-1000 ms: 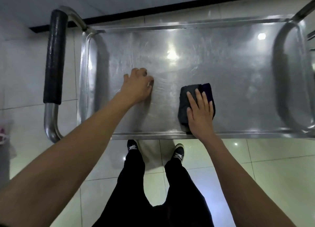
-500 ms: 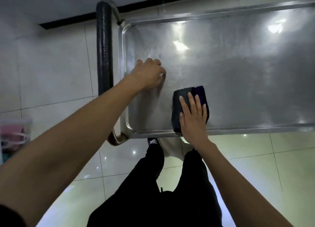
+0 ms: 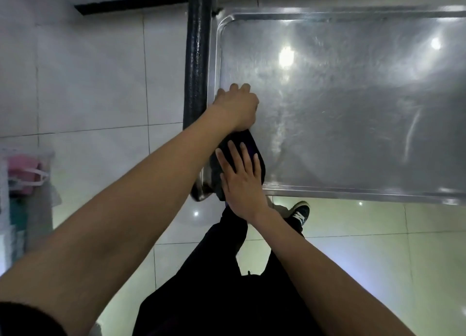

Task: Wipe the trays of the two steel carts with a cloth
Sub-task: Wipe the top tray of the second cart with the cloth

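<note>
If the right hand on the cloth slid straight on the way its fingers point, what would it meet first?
Probably the left hand. The right hand lies flat on the dark cloth, fingers pointing up the tray; the left hand rests just beyond the cloth's far end, seemingly in line.

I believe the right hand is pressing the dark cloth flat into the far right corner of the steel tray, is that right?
Not quite: the head view shows the right hand pressing the dark cloth flat into the near left corner of the steel tray, beside the black handle.
</note>
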`<act>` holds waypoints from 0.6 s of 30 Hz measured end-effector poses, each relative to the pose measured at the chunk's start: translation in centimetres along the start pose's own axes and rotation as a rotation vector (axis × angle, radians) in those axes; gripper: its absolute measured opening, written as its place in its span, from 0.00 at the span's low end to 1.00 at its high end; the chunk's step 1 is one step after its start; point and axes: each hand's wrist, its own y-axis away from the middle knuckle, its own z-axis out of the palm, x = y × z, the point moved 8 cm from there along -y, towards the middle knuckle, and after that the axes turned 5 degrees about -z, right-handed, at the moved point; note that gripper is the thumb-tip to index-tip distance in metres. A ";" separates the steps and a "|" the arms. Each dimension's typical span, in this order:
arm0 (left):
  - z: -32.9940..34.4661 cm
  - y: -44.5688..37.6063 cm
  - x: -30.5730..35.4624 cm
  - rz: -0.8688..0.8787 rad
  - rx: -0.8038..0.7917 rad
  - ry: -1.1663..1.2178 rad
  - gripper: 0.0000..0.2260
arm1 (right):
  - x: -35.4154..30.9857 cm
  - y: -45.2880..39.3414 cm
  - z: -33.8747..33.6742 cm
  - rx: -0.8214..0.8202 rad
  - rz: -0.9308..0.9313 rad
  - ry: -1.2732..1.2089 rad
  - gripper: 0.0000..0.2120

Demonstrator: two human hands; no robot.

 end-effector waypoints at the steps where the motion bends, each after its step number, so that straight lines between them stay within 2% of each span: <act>1: 0.1 0.1 0.1 -0.004 0.014 0.020 0.14 | 0.1 0.0 -0.1 -0.004 0.000 -0.004 0.28; 5: 0.4 0.3 0.4 -0.004 0.037 0.104 0.14 | 1.3 0.9 -0.8 -0.034 -0.001 -0.007 0.27; 11: 0.0 -0.1 1.9 -0.057 0.142 0.123 0.14 | 7.6 4.3 -3.9 0.030 0.154 -0.023 0.26; 18: -0.7 -1.5 10.2 -0.073 0.201 0.245 0.16 | 18.8 9.5 -7.6 0.014 0.216 0.033 0.27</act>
